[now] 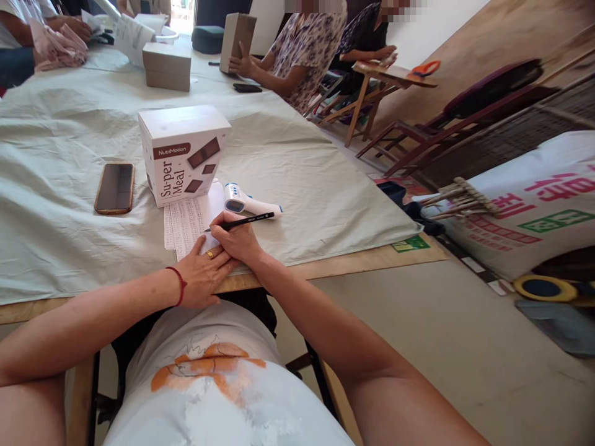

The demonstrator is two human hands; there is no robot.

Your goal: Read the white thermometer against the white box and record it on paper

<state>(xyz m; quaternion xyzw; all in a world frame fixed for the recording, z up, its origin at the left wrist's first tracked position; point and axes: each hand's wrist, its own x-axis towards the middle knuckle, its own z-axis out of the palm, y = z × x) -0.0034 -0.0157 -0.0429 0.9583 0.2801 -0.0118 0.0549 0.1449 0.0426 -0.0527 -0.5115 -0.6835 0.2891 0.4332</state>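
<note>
My right hand (235,238) is closed round a black pen (253,218), its tip close to the paper at the table's near edge. Flat beside it, my left hand (204,269) has its fingers stretched out, resting at the lower edge of the paper (188,224). Small rows of writing cover the left part of the sheet. On the sheet's far end stands a white NutriMotion box (183,155). A white and blue infrared thermometer (251,201) lies just beyond my right hand. Left of the box, a phone (114,188) lies face up.
A pale cloth (60,235) covers the table. Farther back are a brown box (167,67) and a dark phone (247,88). A person across the table holds another box (237,43). At right stand a folding chair (437,127) and a printed sack (525,204).
</note>
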